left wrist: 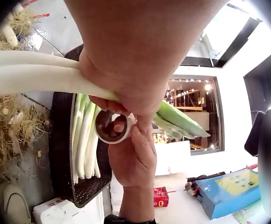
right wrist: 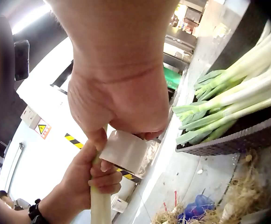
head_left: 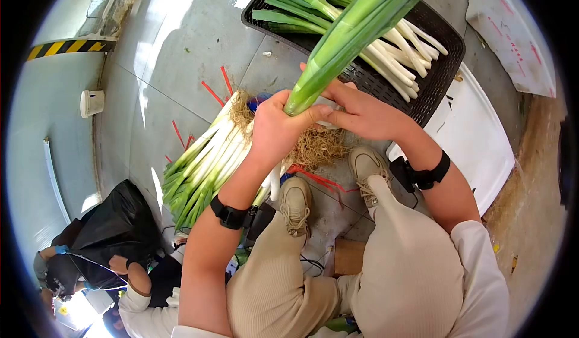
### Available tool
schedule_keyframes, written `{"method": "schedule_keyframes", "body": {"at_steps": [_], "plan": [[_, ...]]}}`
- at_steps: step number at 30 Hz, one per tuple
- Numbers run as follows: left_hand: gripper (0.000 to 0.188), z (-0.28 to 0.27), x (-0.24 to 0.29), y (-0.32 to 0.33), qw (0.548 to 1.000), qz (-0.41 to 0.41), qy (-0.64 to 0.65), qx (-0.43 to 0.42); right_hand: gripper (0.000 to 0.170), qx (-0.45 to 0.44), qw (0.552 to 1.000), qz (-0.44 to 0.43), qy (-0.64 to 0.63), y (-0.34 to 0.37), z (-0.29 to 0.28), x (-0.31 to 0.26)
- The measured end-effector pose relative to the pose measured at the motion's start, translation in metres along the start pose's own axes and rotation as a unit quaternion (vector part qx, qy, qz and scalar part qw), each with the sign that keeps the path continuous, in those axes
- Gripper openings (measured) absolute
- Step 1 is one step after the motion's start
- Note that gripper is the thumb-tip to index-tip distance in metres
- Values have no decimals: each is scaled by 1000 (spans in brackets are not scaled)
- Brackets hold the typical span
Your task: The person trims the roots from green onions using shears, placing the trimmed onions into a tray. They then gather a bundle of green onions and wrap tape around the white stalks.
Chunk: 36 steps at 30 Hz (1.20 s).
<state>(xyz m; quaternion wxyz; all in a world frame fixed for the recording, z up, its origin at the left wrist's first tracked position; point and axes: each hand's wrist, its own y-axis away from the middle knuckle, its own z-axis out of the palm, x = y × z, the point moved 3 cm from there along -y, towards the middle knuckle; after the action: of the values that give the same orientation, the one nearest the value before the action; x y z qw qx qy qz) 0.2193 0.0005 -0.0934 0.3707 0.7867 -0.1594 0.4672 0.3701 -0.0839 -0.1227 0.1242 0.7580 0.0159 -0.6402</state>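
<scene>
My left hand (head_left: 274, 124) grips a bunch of leeks (head_left: 356, 42) around the stalks, their green leaves pointing up and away. In the left wrist view, the white stalks (left wrist: 33, 79) stick out on the other side of that hand. My right hand (head_left: 368, 112) meets it at the bunch and holds a roll of tape (right wrist: 124, 151), with fingers through its ring. The thumbs come close together on the stalks. Behind the bunch, trimmed leeks (head_left: 392, 66) lie in a black plastic basket (head_left: 443, 85).
Untrimmed leeks (head_left: 205, 157) lie on the tiled floor to the left, beside a heap of cut roots (head_left: 316, 148) and red ties (head_left: 319, 178). A white board (head_left: 476, 145) is right of the basket. Another person sits lower left near a black bag (head_left: 120, 217).
</scene>
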Motion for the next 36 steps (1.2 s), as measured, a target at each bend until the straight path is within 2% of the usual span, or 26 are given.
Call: {"method": "schedule_keyframes", "body": {"at_steps": [3,5,7,9,10,12,14,16,18,19,20,21,23,25,26,28,29,31,33,34,35,36], "plan": [[42,-6,-15,-6,999,16,-18,47,74,-14,999,9,-44,0,6,3],[43,-7,-16,-6,998,13,-24,59,75,87,991,-52,-91,-3,8,5],[43,-5,-21,-8,997,9,-30,72,76,109,987,-50,-106,-8,14,12],[42,-3,-28,-10,990,82,-28,113,77,131,983,-49,-119,-12,20,17],[42,-2,-29,-9,990,82,-28,114,76,147,976,-55,-152,-13,24,19],[39,-3,-25,-3,974,118,-115,155,75,162,967,-60,-185,-12,26,15],[38,-4,-29,-6,967,131,-143,167,71,131,962,13,-240,-10,28,10],[37,-7,-32,-9,958,145,-172,178,70,135,961,26,-240,-14,32,15],[32,-9,-35,-11,931,164,-272,181,69,139,960,41,-241,-15,32,14],[32,-15,-49,-20,932,161,-271,180,70,112,963,83,-233,-13,31,9],[33,-27,-68,-35,898,165,-335,234,71,85,963,123,-224,-11,30,4],[35,-41,-80,-40,857,166,-396,285,71,83,962,128,-225,-5,32,-2],[31,-85,-80,-43,898,53,-339,276,79,98,952,59,-283,8,30,-16],[26,-101,-63,-28,913,18,-265,311,80,153,965,97,-192,13,15,-5],[26,-106,-64,-16,912,8,-268,309,79,150,958,114,-216,16,15,9],[19,-112,-60,-18,955,44,-3,292,79,153,955,118,-224,17,5,24],[19,-114,-57,-19,955,42,-2,295,79,141,961,131,-199,19,5,29],[22,-112,-41,-15,945,146,97,274,80,122,965,150,-178,23,15,30],[25,-116,-40,-15,939,170,107,278,78,105,964,161,-181,24,20,27],[22,-117,-39,-14,927,186,164,280,66,86,970,163,-157,25,20,24],[19,-118,-39,-13,911,202,221,282,66,87,970,163,-158,25,17,19],[14,-122,-43,-14,911,205,233,270,58,34,972,185,-138,23,17,11]]}}
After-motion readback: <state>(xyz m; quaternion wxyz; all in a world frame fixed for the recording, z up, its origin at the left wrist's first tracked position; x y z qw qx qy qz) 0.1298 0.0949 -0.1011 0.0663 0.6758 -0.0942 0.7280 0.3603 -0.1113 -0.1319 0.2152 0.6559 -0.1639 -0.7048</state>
